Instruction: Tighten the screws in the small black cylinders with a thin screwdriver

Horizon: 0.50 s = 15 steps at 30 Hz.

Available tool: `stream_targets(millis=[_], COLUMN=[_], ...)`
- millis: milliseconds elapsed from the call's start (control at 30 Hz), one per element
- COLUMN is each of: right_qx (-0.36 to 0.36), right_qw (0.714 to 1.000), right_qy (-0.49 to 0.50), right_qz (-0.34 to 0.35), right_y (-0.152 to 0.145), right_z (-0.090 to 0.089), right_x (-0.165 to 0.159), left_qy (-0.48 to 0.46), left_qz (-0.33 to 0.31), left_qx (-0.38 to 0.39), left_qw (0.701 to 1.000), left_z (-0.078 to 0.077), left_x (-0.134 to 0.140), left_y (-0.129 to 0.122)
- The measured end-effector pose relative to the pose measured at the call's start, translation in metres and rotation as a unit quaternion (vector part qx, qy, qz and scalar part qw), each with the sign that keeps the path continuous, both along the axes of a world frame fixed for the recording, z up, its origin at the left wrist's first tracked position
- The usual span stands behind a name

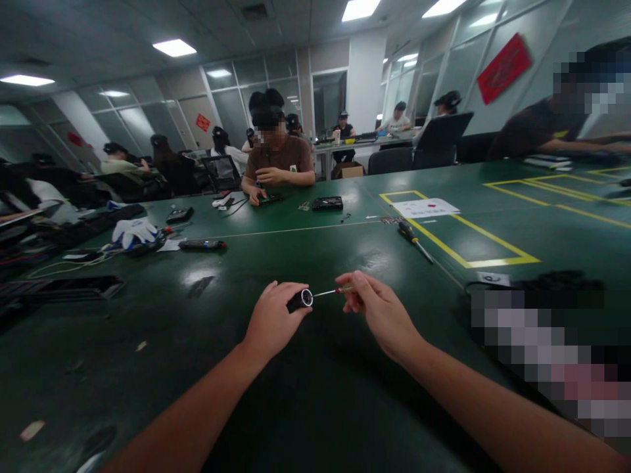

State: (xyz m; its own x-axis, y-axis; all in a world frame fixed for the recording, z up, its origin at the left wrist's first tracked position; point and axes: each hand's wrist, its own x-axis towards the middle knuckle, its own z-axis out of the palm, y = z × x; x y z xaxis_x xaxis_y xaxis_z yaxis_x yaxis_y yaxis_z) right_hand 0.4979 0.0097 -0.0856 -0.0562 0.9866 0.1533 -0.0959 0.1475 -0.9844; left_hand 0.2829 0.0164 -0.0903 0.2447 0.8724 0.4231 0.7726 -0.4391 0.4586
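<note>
My left hand (279, 316) is closed around a short black cylinder (299, 300) with a bright ring at its end, turned toward the right. Between the fingers of my right hand (377, 305) is a small screwdriver (344, 289) with a reddish handle. Its thin metal shaft points left and its tip is at or very near the cylinder's ringed end; whether it touches, I cannot tell. Both hands are above the dark green table (296, 394). Beyond my right hand lies a larger screwdriver (415, 242) with a black and yellow handle.
Across the table a person in brown (280, 154) handles a small board (270, 199). A black box-shaped device (327, 203) lies near them. White gloves (134, 233), a dark tool (202, 245) and cables are at left. A paper sheet (424, 208) lies by yellow tape (503, 263) at right.
</note>
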Motion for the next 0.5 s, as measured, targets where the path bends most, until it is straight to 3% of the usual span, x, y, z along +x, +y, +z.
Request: stream_targets(millis=[233,433,500], right_qx=[-0.017,-0.175,-0.172], right_qw=[0.997,0.967,0.964], right_qy=[0.05,0.186,0.202], right_qz=[-0.051,0.013,0.007], right_y=[0.004,0.017,0.021], right_z=[-0.012,-0.015,-0.014], right_x=[-0.002,0.003,0.006], left_qy=[-0.024,-0.04,-0.028], left_qz=[-0.017,-0.013,-0.008], left_qx=[-0.017,0.03,0.033], left_qw=[0.999,0.999,0.999], left_z=[0.0,-0.003,-0.002], left_x=[-0.002,-0.004,-0.004], left_y=[-0.002,0.003,0.004])
